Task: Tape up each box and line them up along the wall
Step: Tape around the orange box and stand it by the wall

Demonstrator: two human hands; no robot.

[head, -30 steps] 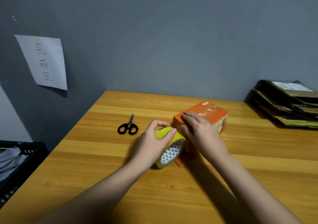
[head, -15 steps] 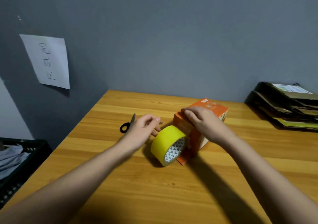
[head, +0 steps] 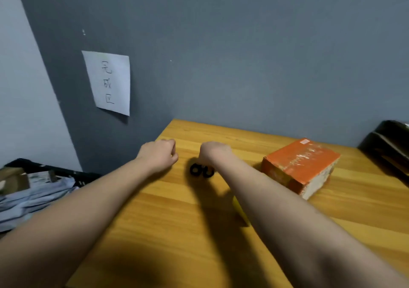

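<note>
The orange box point(head: 301, 166) lies on the wooden table point(head: 168, 225) at the right, with clear tape glinting on its top. Black scissors point(head: 201, 171) lie left of it; only their handles show. My right hand point(head: 213, 153) is curled down over the scissors' blades and hides them. Beside it, near the table's left edge, my left hand point(head: 159, 155) is curled into a fist with nothing visible in it. The yellow tape roll point(head: 236, 202) is almost wholly hidden behind my right forearm.
A grey wall runs along the table's far edge, with a paper sign point(head: 108, 82) on it to the left. A black crate of clothes point(head: 42, 177) sits below the table's left side. Dark stacked folders point(head: 389, 146) occupy the far right corner.
Both hands left the box and the tape roll and moved left to the scissors. The view swung left, so the box now sits at the right.
</note>
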